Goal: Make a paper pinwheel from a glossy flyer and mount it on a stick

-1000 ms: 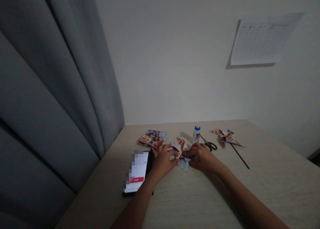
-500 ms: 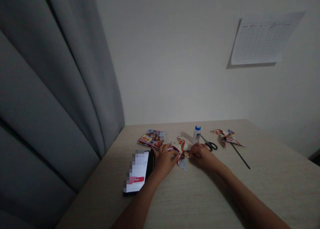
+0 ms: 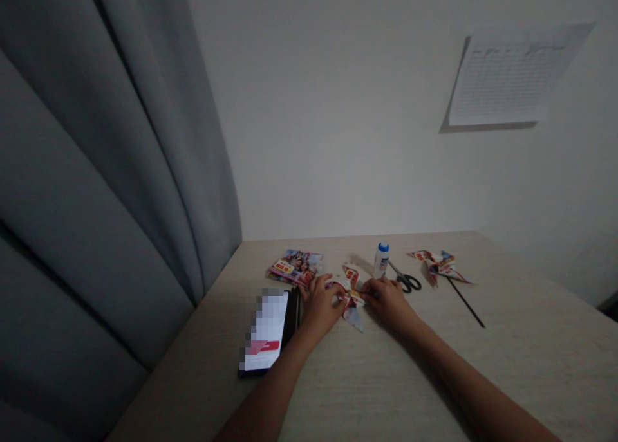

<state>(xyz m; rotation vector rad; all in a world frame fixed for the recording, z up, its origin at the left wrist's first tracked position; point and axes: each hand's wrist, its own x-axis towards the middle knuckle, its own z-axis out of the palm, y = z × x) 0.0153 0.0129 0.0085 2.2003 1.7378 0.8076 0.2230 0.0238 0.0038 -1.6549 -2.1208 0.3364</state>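
Between my two hands lies a paper pinwheel (image 3: 354, 314), folded from printed paper in red, white and yellow. My left hand (image 3: 322, 305) is closed on its left side with bent fingers. On the other side, my right hand (image 3: 386, 298) pinches the pinwheel's right edge near its middle. Part of the paper is hidden under my fingers. A glue bottle (image 3: 381, 262) with a blue cap stands upright just behind my right hand. Beside it lie scissors (image 3: 409, 282) with black handles.
A phone (image 3: 265, 332) with a lit screen lies left of my left forearm. Behind it is a folded printed flyer (image 3: 297, 266). At the right lies a second pinwheel (image 3: 438, 268) with a dark stick (image 3: 466, 302). A wall and a grey curtain (image 3: 145, 172) border the table.
My right hand has shifted slightly left and up at the pinwheel's edge. The left hand stays on the pinwheel with small finger movement. The other things on the table keep their places.
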